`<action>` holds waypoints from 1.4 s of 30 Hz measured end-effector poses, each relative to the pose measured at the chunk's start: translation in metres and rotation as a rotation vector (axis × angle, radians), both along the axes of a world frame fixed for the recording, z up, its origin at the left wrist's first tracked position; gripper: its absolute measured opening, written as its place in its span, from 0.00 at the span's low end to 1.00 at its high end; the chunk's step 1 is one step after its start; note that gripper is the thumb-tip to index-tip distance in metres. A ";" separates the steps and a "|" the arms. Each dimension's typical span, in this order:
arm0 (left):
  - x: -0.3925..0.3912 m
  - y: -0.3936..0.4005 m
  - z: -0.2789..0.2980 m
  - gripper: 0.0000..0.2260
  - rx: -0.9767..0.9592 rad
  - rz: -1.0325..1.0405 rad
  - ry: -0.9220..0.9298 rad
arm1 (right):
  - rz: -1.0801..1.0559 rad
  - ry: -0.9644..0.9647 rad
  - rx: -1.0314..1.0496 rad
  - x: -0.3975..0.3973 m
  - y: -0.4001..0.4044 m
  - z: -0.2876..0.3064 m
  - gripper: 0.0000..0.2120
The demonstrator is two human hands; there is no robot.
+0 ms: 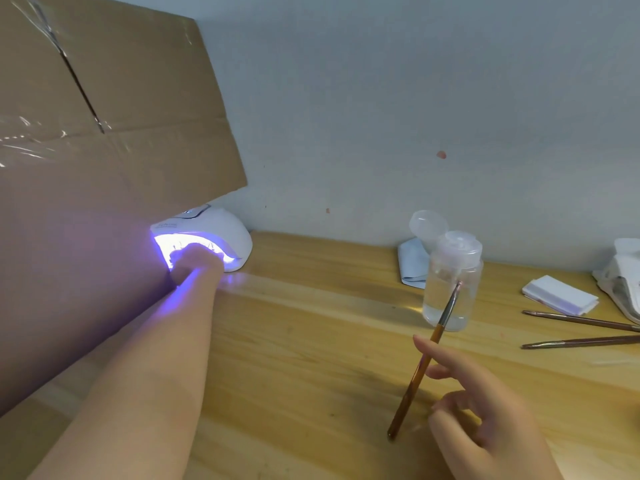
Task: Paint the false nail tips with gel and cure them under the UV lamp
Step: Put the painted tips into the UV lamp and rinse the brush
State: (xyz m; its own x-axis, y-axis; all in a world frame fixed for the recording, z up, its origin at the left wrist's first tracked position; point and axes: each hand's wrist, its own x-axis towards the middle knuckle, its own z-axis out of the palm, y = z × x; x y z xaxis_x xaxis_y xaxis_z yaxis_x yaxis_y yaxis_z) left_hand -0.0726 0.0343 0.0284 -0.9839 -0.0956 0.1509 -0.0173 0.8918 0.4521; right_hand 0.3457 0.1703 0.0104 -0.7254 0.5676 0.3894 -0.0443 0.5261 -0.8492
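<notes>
A white UV lamp (221,230) stands at the back left of the wooden table (311,341), glowing violet-white inside. My left hand (194,263) reaches into its opening; the fingers are hidden inside, so what they hold cannot be seen. No nail tips show. My right hand (485,410) is at the lower right and holds a thin amber-handled gel brush (420,365) between its fingers. The brush slants up and away, with its bristle tip in front of a clear bottle.
A clear pump bottle (452,282) with its lid flipped open stands mid-right. Behind it lies a grey cloth (410,261). White pads (559,294), two more brushes (581,320) and a plastic bag (623,271) lie at the right. A cardboard sheet (104,133) leans along the left.
</notes>
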 end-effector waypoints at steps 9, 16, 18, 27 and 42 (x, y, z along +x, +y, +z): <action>0.023 -0.018 -0.002 0.15 0.155 -0.076 0.041 | 0.028 -0.011 0.026 0.000 0.003 0.001 0.35; 0.047 -0.033 0.003 0.20 0.055 -0.111 -0.107 | 0.070 -0.021 0.012 0.003 0.001 0.005 0.34; 0.051 -0.033 0.000 0.21 0.031 -0.105 -0.101 | 0.072 -0.029 0.020 0.003 0.001 0.005 0.34; 0.063 -0.043 -0.005 0.22 0.323 0.007 -0.025 | 0.063 -0.037 0.045 0.002 0.005 0.001 0.32; 0.151 -0.105 -0.006 0.08 0.537 -0.171 -0.004 | -0.105 -0.002 0.033 0.000 0.012 0.018 0.26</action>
